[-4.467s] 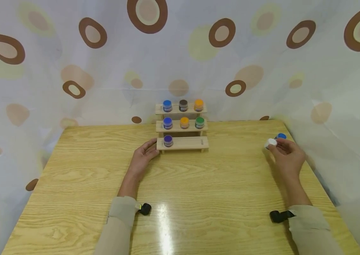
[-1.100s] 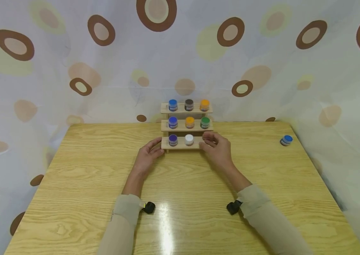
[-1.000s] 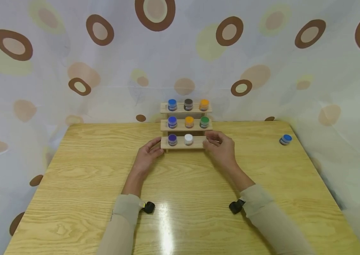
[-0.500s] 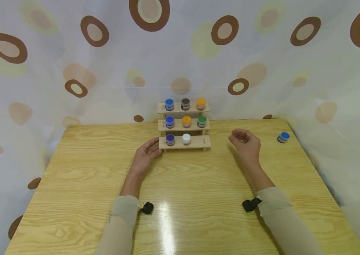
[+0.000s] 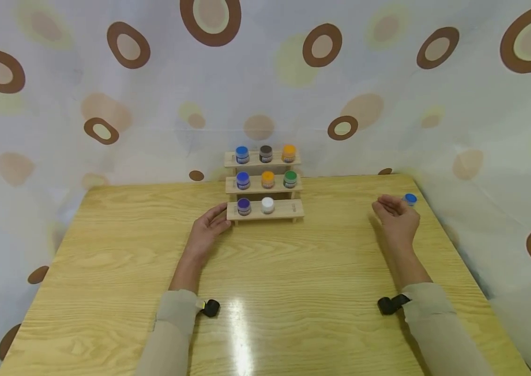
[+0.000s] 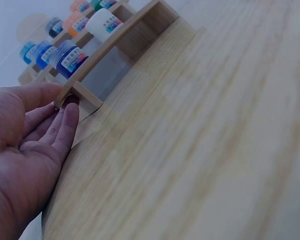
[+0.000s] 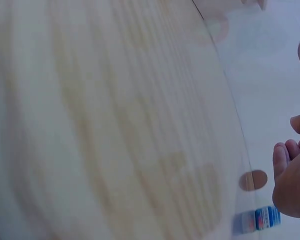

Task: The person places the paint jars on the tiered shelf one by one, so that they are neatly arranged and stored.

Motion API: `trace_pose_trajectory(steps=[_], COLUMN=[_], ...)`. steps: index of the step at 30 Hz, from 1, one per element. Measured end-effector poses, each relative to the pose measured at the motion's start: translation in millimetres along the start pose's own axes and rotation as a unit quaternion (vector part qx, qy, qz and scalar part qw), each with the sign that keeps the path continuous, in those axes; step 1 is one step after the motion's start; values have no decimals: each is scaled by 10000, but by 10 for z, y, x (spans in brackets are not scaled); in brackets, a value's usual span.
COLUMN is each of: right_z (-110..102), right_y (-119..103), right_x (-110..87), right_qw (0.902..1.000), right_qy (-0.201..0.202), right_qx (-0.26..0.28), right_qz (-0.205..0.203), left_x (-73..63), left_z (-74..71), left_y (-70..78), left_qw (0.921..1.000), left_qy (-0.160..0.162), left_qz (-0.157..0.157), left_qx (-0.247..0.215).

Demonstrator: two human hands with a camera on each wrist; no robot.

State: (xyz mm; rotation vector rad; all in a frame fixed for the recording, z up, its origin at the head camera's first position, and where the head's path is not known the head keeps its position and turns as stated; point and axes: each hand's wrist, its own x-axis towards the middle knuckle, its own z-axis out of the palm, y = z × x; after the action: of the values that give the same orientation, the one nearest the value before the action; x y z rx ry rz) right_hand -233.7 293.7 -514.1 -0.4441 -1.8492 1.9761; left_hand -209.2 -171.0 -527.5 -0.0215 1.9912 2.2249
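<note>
A three-tier wooden display rack stands at the table's back with small paint jars on its steps. My left hand holds the left end of its bottom step; in the left wrist view the thumb lies against the board and the fingers reach round by the leg. On that step sit a purple-lidded jar and a white jar; its right end is bare. My right hand hovers at the right with loosely bent fingers, nothing in them. Just behind it is a blue-lidded jar, partly hidden.
The middle step carries blue, orange and green jars. On the top one stand blue, dark brown and orange jars. A patterned sheet hangs behind the wooden table.
The white jar went from my right hand onto the bottom step, beside the purple-lidded one. My right hand then let go and moved back right to the blue-lidded jar. My left hand stayed put.
</note>
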Motion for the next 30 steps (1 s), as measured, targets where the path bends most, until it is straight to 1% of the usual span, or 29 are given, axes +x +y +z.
trace_pose_trajectory(steps=[4, 6, 10, 12, 15, 17, 19, 22, 24, 27, 30], right_z=[-135, -199, -316, -372, -455, -526, -590, -655, -670, -659, -644], right_y=[1, 8, 41, 66, 100, 118, 131, 149, 160, 173, 170], right_x=[44, 67, 139, 189, 256, 293, 323, 368, 397, 436, 462], right_qw=[9994, 9987, 9959, 9933, 9881, 9844, 9819, 9797, 9796, 9820, 9842], right_qy=[297, 462, 846, 1048, 1368, 1572, 1724, 1846, 1855, 1764, 1616], right_qx=[158, 98, -184, -453, -704, -787, -782, -765, -739, -606, -634], right_qz=[120, 206, 257, 160, 8, -16, 43, 166, 227, 286, 338], left_x=[-18, -24, -25, -18, -3, 4, 9, 8, 12, 16, 23], left_z=[-14, -12, -9, -5, -3, 16, 26, 34, 25, 11, 4], left_y=[-3, -2, 0, -2, -8, -14, -22, -26, -28, -28, -38], left_qw=[10000, 10000, 10000, 10000, 10000, 10000, 9999, 10000, 10000, 10000, 10000], left_qy=[-67, -51, -28, -11, -9, -1, -10, -45, -74, -46, -16], left_qz=[-13, -8, 25, 39, 38, 0, -25, -34, -14, 24, 20], left_qx=[2, -9, -24, -45, -58, -94, -99, -66, -31, -9, -30])
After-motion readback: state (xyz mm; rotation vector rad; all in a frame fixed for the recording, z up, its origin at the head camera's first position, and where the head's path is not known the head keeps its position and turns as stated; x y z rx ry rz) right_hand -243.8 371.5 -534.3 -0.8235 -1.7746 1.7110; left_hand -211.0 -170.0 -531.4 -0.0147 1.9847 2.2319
